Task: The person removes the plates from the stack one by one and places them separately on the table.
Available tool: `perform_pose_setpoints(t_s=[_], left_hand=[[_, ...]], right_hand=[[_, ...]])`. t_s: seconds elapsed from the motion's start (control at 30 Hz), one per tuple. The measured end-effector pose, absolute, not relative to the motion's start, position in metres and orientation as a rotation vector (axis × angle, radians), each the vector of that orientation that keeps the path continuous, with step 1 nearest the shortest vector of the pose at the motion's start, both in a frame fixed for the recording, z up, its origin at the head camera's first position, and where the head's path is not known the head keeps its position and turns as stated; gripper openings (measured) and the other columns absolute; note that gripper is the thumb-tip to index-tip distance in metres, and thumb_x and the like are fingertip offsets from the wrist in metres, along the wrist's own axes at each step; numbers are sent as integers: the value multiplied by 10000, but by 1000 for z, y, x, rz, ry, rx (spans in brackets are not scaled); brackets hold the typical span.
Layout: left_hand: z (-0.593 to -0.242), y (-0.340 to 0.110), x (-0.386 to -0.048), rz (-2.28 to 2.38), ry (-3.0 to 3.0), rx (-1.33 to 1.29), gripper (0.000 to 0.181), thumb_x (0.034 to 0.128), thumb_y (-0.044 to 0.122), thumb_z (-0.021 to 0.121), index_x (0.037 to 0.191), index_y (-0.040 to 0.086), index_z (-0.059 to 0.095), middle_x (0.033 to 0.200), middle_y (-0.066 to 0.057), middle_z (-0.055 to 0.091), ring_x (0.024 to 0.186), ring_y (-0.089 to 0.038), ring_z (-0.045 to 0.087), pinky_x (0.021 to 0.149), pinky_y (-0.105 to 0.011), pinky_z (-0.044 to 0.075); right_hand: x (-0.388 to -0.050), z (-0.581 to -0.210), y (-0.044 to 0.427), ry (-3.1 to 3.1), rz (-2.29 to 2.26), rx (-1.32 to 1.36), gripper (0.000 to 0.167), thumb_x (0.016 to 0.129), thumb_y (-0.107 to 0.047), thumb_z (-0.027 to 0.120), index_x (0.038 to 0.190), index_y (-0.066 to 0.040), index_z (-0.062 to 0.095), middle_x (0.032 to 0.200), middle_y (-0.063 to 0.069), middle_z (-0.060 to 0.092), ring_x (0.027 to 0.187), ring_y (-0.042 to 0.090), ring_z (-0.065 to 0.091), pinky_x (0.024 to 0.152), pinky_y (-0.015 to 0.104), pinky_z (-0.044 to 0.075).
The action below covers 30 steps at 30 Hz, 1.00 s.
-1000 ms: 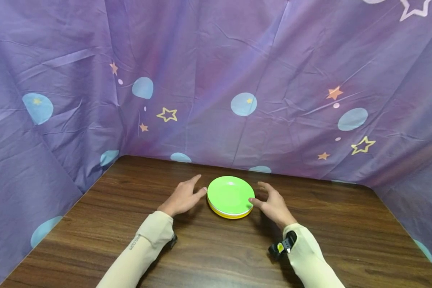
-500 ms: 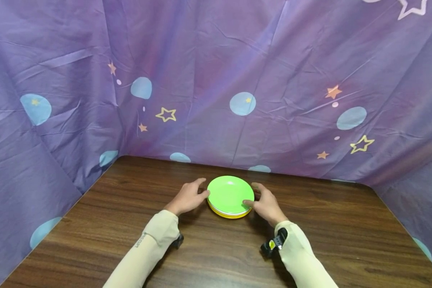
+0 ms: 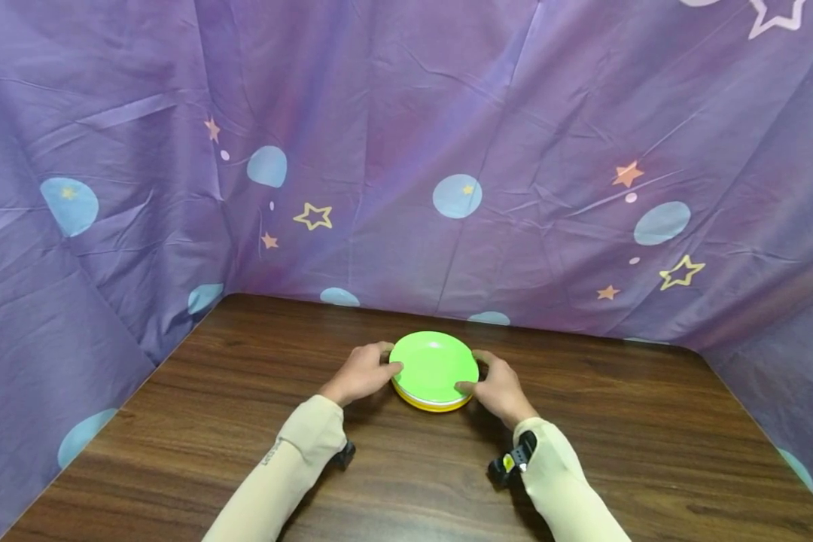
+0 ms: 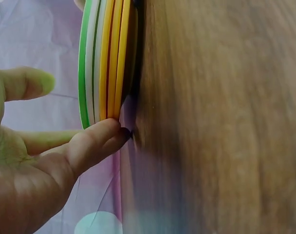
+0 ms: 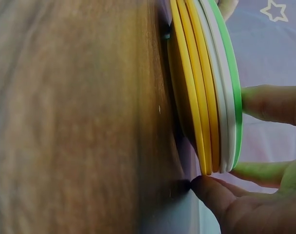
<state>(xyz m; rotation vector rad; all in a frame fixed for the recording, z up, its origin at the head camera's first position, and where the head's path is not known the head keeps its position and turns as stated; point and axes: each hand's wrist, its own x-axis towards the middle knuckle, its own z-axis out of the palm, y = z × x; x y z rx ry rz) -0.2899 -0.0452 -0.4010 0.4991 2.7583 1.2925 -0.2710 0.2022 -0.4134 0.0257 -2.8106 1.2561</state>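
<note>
A stack of plates lies on the table, with a green plate (image 3: pixel 433 366) on top, white plates (image 5: pixel 225 105) beneath it and yellow plates (image 4: pixel 107 73) at the bottom. My left hand (image 3: pixel 364 373) is at the stack's left side; its fingertips touch the rims, while the thumb stands over the green plate, apart from it in the left wrist view. My right hand (image 3: pixel 500 388) is at the right side. Its thumb reaches the green plate's face, and its fingers lie by the lower rims near the table top. No finger is visibly under the stack.
The brown wooden table (image 3: pixel 406 482) reaches to a purple cloth (image 3: pixel 379 150) with stars and planets, hanging behind and at both sides. Black wrist cameras (image 3: pixel 504 468) sit under both sleeves, close above the table.
My left hand has moved right to the stack's rim. The right hand has moved left, its thumb further over the green plate. The plates have stayed in place.
</note>
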Motion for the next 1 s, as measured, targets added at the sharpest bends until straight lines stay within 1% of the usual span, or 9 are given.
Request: perform_pose_setpoints(t_s=[0.23, 0.47, 0.7, 0.87, 1.0], left_hand=[[-401, -43, -290, 1249, 2799, 508, 584, 926, 182, 661, 1419, -77, 488, 1421, -262, 566, 1324, -372, 551, 1123, -480, 446], [-404, -45, -290, 1254, 2789, 495, 601, 870, 140, 723, 1404, -45, 518, 1407, -242, 586, 1270, -332, 585, 1110, -475, 458], [-405, -48, -291, 1322, 2749, 488, 596, 813, 123, 768, 1356, -21, 570, 1380, -241, 605, 1150, -304, 605, 1084, -486, 470], [-406, -50, -293, 1371, 2709, 472, 587, 806, 118, 780, 1346, -2, 584, 1402, -235, 589, 1252, -344, 570, 1109, -504, 445], [-407, -53, -292, 1425, 2660, 453, 584, 812, 98, 779, 1350, -9, 580, 1448, -242, 546, 1335, -380, 517, 1144, -520, 407]], right_hand=[[-271, -414, 199, -2801, 1236, 30, 764, 748, -141, 821, 1404, 83, 499, 1374, 295, 584, 1308, 439, 533, 1139, 534, 397], [-272, -415, 196, -2803, 1216, 12, 757, 737, -151, 826, 1393, 68, 517, 1358, 286, 599, 1288, 434, 547, 1129, 530, 407], [-270, -415, 192, -2799, 1188, 35, 740, 732, -178, 849, 1367, 62, 552, 1349, 291, 605, 1276, 439, 557, 1120, 530, 414], [-270, -415, 192, -2800, 1173, 67, 681, 767, -212, 830, 1346, 45, 579, 1331, 289, 618, 1258, 434, 571, 1102, 532, 428], [-268, -414, 192, -2810, 1195, 48, 577, 860, -220, 742, 1359, 19, 579, 1336, 285, 613, 1256, 433, 564, 1102, 551, 419]])
